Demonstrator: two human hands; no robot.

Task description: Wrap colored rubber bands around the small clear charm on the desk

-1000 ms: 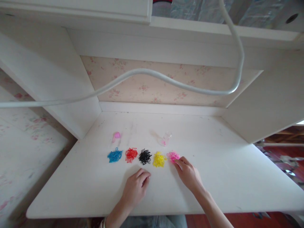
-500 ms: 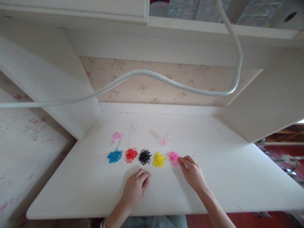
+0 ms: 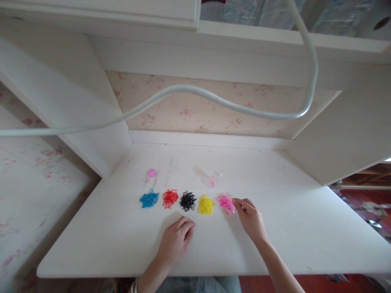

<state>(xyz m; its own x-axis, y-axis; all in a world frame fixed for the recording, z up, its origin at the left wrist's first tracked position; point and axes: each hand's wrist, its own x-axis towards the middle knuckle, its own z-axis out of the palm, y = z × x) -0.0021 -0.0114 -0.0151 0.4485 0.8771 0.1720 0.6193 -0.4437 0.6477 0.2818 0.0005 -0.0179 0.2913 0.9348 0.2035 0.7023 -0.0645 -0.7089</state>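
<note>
Five small piles of rubber bands lie in a row on the white desk: blue (image 3: 149,199), red (image 3: 170,198), black (image 3: 187,201), yellow (image 3: 206,204) and pink (image 3: 226,202). My right hand (image 3: 249,217) is at the right edge of the pink pile, thumb and forefinger pinched together. Whatever sits between those fingertips is too small to make out. Below the black pile, my left hand (image 3: 177,237) rests on the desk with its fingers curled in; nothing shows in it. Behind the piles are a pink plastic piece (image 3: 151,174) and a small clear container (image 3: 216,178) with some pink in it.
A thick white cable (image 3: 189,88) runs across in front of the view. The white desk (image 3: 100,240) is bordered by side panels, a low back ledge (image 3: 210,139) and a shelf overhead (image 3: 146,44). Flowered wallpaper (image 3: 186,114) covers the back.
My right hand has drawn slightly right, to the edge of the pink pile, its fingers still pinched. The left hand stays in place. The whole view has shifted a little.
</note>
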